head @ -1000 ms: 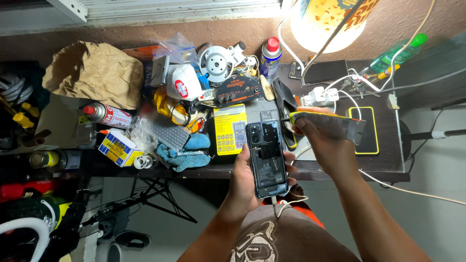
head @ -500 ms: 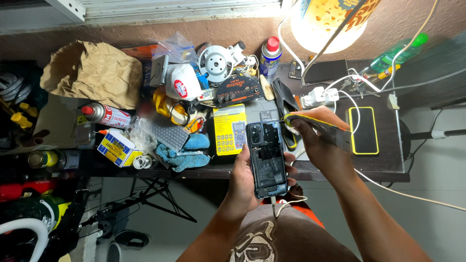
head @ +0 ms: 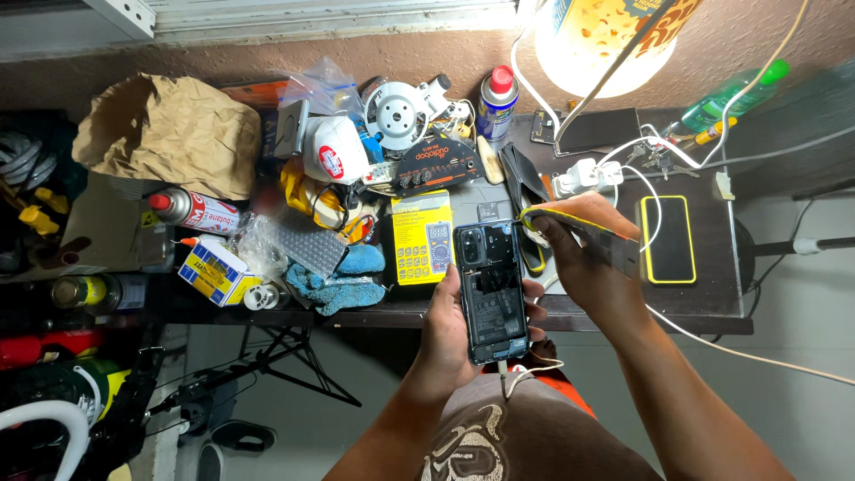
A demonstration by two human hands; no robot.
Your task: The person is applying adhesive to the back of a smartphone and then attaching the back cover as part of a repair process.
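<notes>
At bench: 1 opened phone (head: 489, 289) in left hand (head: 450, 325), 1 tool (head: 570, 220) in right hand (head: 583, 258).

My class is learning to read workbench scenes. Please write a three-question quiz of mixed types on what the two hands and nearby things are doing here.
1. True or false: the left hand holds the opened dark smartphone with its back cover off upright above the table's front edge.
2. Multiple choice: the right hand holds
A. a red spray can
B. a thin yellow-handled tool
C. a blue cloth
3. Fill in: the black phone in a yellow-edged case lies on the table to the ______ of the right hand.

Key
1. True
2. B
3. right
</notes>
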